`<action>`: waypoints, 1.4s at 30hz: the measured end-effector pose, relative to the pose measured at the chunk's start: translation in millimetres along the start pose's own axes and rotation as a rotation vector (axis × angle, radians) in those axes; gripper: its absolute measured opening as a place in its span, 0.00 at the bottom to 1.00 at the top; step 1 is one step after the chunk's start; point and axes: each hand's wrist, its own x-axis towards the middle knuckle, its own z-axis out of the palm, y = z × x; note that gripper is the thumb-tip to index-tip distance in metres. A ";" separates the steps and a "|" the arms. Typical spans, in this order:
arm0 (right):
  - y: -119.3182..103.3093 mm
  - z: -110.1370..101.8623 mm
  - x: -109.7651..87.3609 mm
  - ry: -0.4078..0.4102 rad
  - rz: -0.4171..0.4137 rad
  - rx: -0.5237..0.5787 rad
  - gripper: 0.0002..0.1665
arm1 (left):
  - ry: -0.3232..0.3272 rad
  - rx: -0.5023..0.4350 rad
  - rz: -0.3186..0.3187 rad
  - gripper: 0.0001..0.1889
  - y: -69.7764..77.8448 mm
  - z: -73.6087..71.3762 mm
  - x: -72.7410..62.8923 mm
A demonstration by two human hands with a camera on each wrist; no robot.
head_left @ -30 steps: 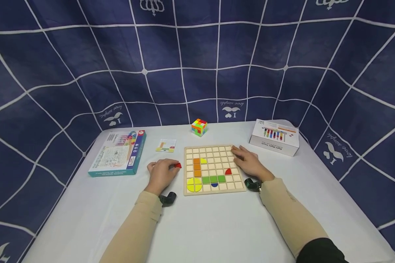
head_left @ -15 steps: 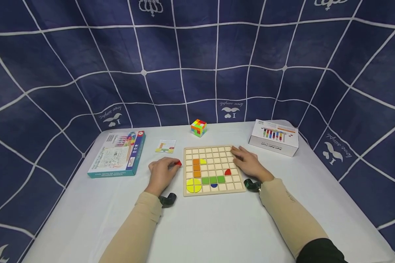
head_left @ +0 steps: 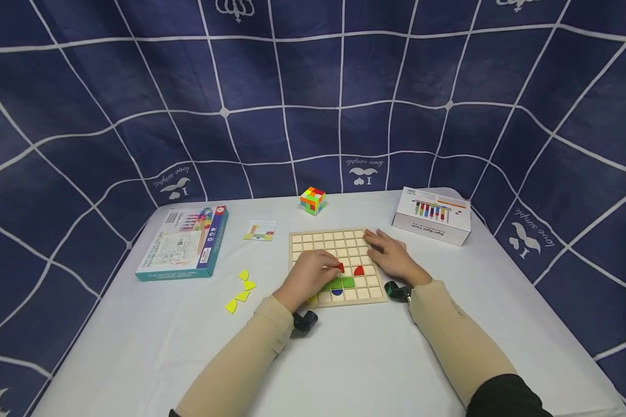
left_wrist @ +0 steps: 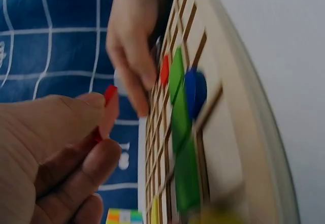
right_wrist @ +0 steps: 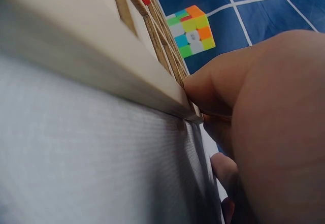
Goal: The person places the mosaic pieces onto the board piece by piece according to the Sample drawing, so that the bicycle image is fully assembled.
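Observation:
My left hand [head_left: 309, 277] is over the wooden grid board [head_left: 338, 236], pinching a small red piece [left_wrist: 110, 112] between thumb and fingertips. In the left wrist view that piece is held clear of the board. A red quarter-circle piece [head_left: 359, 270], a row of green squares [head_left: 348, 282] and a blue half-round piece [head_left: 337, 292] lie in the grid. The board's left-hand pieces are mostly hidden by my left hand. My right hand [head_left: 393, 258] holds the board's right rim near the far corner, thumb on top and fingers beside the edge.
Several yellow quarter-circle pieces [head_left: 242, 296] lie left of the board. A pattern card [head_left: 260, 230], a puzzle cube [head_left: 313, 200] and a white box [head_left: 432, 216] stand behind. A teal-edged box [head_left: 184, 243] lies at the left. A blue grid-patterned curtain [head_left: 313, 75] surrounds the table.
My left hand has moved right with the red piece, from beside the board to over it. The yellow pieces it covered on the table now show. My right hand has stayed at the rim.

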 end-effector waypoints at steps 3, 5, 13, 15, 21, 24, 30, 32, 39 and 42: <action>0.1 0.3 0.1 0.006 -0.002 0.002 0.30 | -0.069 0.016 0.013 0.09 11.5 14.1 15.2; 0.7 1.4 1.0 0.007 -0.006 -0.003 0.30 | -0.088 0.029 0.005 0.08 17.3 22.1 24.1; 1.6 1.1 2.1 0.024 -0.021 -0.025 0.30 | -0.112 0.091 -0.009 0.05 35.7 42.8 47.5; 2.1 0.7 2.5 0.030 -0.031 -0.037 0.30 | -0.110 0.122 -0.001 0.04 38.7 45.7 50.7; 2.5 1.4 3.1 0.026 -0.034 -0.032 0.30 | -0.094 0.186 0.010 0.05 40.5 52.9 53.8; 2.9 1.7 3.2 0.026 -0.034 -0.034 0.30 | -0.085 0.193 0.027 0.06 39.8 54.9 53.9; 4.7 2.1 4.2 0.033 -0.041 -0.033 0.30 | -0.078 0.191 0.039 0.06 39.7 56.1 55.4; 4.8 2.0 3.9 0.032 -0.042 -0.033 0.30 | -0.079 0.185 0.037 0.06 39.6 56.6 55.8; 4.7 1.6 3.3 0.027 -0.030 -0.031 0.30 | -0.057 0.259 0.023 0.07 41.8 57.3 53.6; 5.6 1.3 3.4 0.027 -0.023 -0.041 0.31 | -0.022 0.285 0.016 0.08 45.1 52.5 50.7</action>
